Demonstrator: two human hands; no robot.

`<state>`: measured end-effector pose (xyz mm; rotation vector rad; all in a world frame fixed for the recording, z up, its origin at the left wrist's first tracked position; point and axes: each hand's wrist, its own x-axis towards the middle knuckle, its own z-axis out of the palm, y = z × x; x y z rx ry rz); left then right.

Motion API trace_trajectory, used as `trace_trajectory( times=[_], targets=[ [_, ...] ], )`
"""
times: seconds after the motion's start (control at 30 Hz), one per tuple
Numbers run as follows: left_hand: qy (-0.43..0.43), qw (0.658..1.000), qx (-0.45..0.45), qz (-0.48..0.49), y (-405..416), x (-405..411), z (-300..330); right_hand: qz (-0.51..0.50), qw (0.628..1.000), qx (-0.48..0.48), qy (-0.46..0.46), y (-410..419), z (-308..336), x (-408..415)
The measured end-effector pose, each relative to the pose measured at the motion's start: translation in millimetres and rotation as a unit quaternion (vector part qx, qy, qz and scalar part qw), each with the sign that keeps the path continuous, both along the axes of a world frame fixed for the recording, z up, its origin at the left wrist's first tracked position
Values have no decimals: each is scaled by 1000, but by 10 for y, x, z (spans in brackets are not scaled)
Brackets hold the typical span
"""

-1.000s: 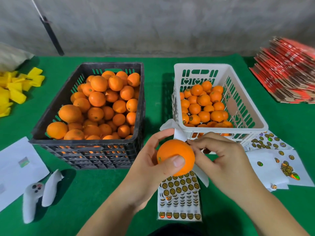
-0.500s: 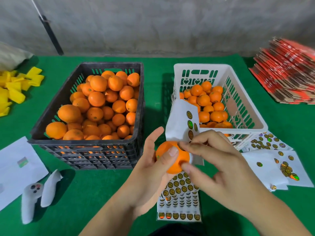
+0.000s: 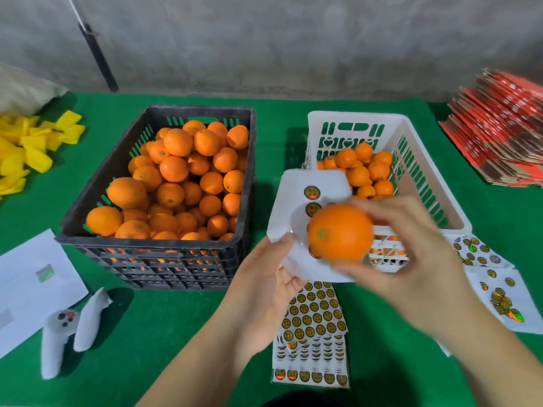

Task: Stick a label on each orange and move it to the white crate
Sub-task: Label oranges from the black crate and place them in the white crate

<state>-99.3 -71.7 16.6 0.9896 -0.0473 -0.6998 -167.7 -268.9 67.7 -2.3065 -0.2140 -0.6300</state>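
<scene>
My right hand point(image 3: 411, 259) grips an orange point(image 3: 340, 232) just in front of the white crate point(image 3: 432, 183), which holds several labelled oranges point(image 3: 360, 174). The hand is blurred. My left hand point(image 3: 264, 289) holds a white label sheet point(image 3: 311, 201) by its lower edge; a few round gold-and-black labels show on it behind the orange. The black crate point(image 3: 97, 177) at the left is heaped with unlabelled oranges point(image 3: 182, 183).
More label sheets point(image 3: 314, 333) lie on the green table under my hands, and used sheets point(image 3: 496, 292) lie at the right. A white controller point(image 3: 55, 339) and paper point(image 3: 29, 283) are at the front left, yellow pieces point(image 3: 26, 148) far left, red cartons point(image 3: 505, 130) far right.
The orange has passed from my left hand into my right hand and moved up and right toward the white crate. My left hand now holds the label sheet.
</scene>
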Motion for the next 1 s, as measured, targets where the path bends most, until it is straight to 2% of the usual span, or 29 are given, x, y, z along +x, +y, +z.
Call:
trace_trajectory(
  times=[0.07, 0.13, 0.2, 0.23, 0.27, 0.3, 0.33, 0.4, 0.47, 0.53, 0.57, 0.6, 0.67, 0.7, 0.73, 0.77, 0.8, 0.83, 0.93, 0.97, 1.0],
  targets=[
    [-28, 1000, 3, 1, 56, 77, -19, -115, 993, -6, 39, -238, 33, 190],
    [-76, 997, 8, -9, 105, 186, -20, -183, 972, 20, 147, -398, 35, 309],
    [-115, 993, -2, -21, 130, 333, -34, -114, 956, 157, 220, -367, -63, 317],
    [-115, 993, -2, -25, 120, 412, -51, -48, 927, 270, 258, -272, -122, 293],
    [-116, 993, 6, -32, 113, 483, -72, 16, 882, 369, 294, -165, -209, 259],
    [-130, 990, 28, -47, 114, 552, -92, 54, 843, 436, 311, -73, -317, 239],
    [-160, 983, 59, -68, 105, 627, -104, 59, 829, 463, 307, -8, -429, 240],
    [-249, 953, 114, -133, 104, 774, -98, -2, 846, 474, 245, 96, -537, 265],
    [-385, 894, 200, -110, 161, 991, -90, -51, 845, 495, 198, 89, -575, 268],
    [-520, 785, 338, 8, 283, 1316, -116, -57, 836, 516, 180, 40, -578, 234],
    [-546, 733, 406, 29, 379, 1505, -146, -57, 835, 518, 176, 15, -590, 207],
    [-538, 694, 478, 2, 494, 1712, -219, -54, 836, 518, 173, -14, -619, 179],
    [-427, 609, 642, -187, 715, 2067, -441, -45, 836, 516, 179, -27, -648, 147],
    [-362, 557, 692, -281, 800, 2163, -549, -42, 836, 516, 185, -15, -653, 141],
    [-321, 518, 721, -330, 864, 2221, -635, -42, 834, 517, 189, 5, -657, 144],
    [-299, 506, 735, -339, 905, 2269, -704, -43, 832, 518, 193, 34, -653, 152],
    [-296, 509, 735, -336, 910, 2299, -732, -40, 830, 520, 196, 55, -652, 164],
    [-290, 526, 728, -331, 909, 2324, -726, -36, 828, 523, 198, 72, -651, 173],
    [-234, 615, 682, -318, 844, 2273, -575, -18, 826, 529, 195, 94, -643, 171],
    [-257, 616, 673, -319, 845, 2238, -486, -13, 824, 531, 194, 97, -638, 157],
    [-291, 601, 673, -317, 865, 2203, -369, -9, 822, 536, 193, 92, -633, 143]
  ],
)
